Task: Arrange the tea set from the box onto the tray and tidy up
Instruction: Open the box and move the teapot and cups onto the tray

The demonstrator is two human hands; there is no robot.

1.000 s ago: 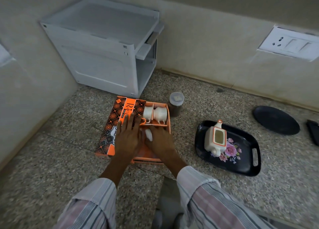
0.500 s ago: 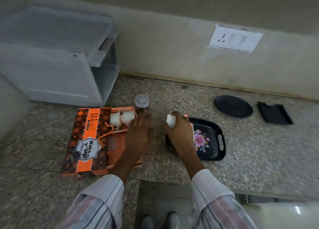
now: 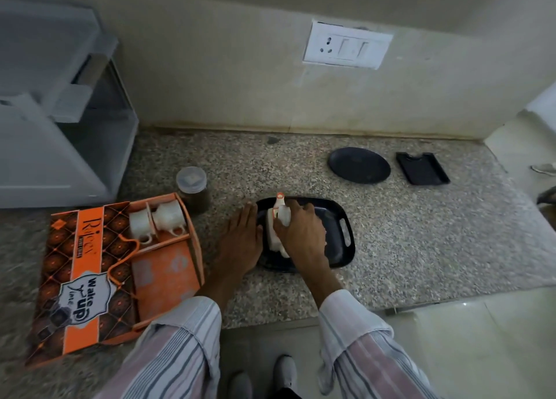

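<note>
The orange tea-set box (image 3: 90, 278) lies open on the left of the counter, with two white cups (image 3: 168, 218) in its upper compartment. The black tray (image 3: 340, 218) sits in the middle. On it stands the white teapot (image 3: 272, 236), largely covered by my right hand (image 3: 304, 233). That hand is shut on a small white lid (image 3: 282, 215), held right over the teapot's top. My left hand (image 3: 243, 239) lies flat and empty against the tray's left rim.
A brown jar with a clear lid (image 3: 192, 188) stands just behind the box. A round black plate (image 3: 359, 165) and a small black tray (image 3: 422, 168) lie at the back right. A white cabinet (image 3: 60, 128) fills the left corner. The counter edge runs just below the tray.
My right hand lifted the white lid out of the box and carried it right to the teapot. My left hand left the box and went to the tray's left rim.
</note>
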